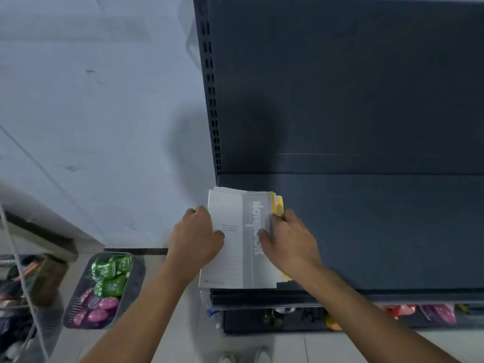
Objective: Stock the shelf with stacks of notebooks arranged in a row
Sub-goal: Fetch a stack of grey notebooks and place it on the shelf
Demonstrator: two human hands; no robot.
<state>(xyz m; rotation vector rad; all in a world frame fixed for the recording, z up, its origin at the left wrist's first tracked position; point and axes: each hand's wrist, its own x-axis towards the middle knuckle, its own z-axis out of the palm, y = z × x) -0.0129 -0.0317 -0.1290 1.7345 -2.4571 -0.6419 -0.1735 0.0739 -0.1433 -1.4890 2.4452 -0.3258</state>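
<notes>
My left hand [196, 237] grips the stack of notebooks [235, 271] by its left edge, thumb on the grey-and-white top cover; my right hand [290, 237] grips the right edge the same way. The stack lies flat at the left end of the dark shelf [366, 231]. Left of the shelf sits a grey basket [76, 301] of green and pink packets [110, 284]

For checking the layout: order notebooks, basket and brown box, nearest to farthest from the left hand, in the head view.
1. Notebooks, on the shelf, held by the left hand.
2. Basket, down at lower left.
3. Brown box, farther left, beyond the basket.
</notes>
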